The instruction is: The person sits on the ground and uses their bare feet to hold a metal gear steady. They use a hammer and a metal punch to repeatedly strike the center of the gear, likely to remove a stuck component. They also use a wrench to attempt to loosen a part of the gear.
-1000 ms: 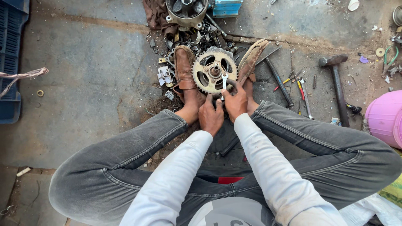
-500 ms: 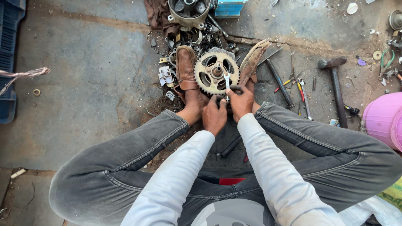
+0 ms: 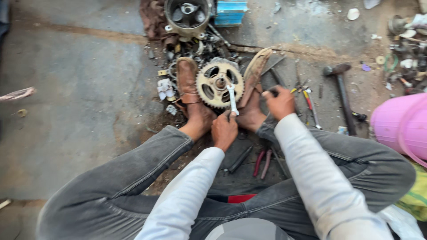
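Note:
A toothed metal sprocket (image 3: 212, 83) lies on the ground, clamped between my two sandalled feet. My left hand (image 3: 223, 129) grips the lower end of a silver spanner (image 3: 232, 98) whose head reaches up to the sprocket's hub. My right hand (image 3: 279, 102) is off to the right, beside my right foot, fingers curled over a dark tool (image 3: 278, 80) on the ground; what it grasps is blurred.
A hammer (image 3: 343, 95) and screwdrivers (image 3: 309, 104) lie to the right, with a pink tub (image 3: 400, 126) beyond. Red-handled pliers (image 3: 262, 162) and a black tool lie between my legs. A round engine casing (image 3: 187, 15) and a blue box (image 3: 230, 12) sit beyond the sprocket amid scattered parts.
My right hand has left the spanner and moved right, toward the tools beside my foot. My left hand stays on the spanner. The camera has moved closer.

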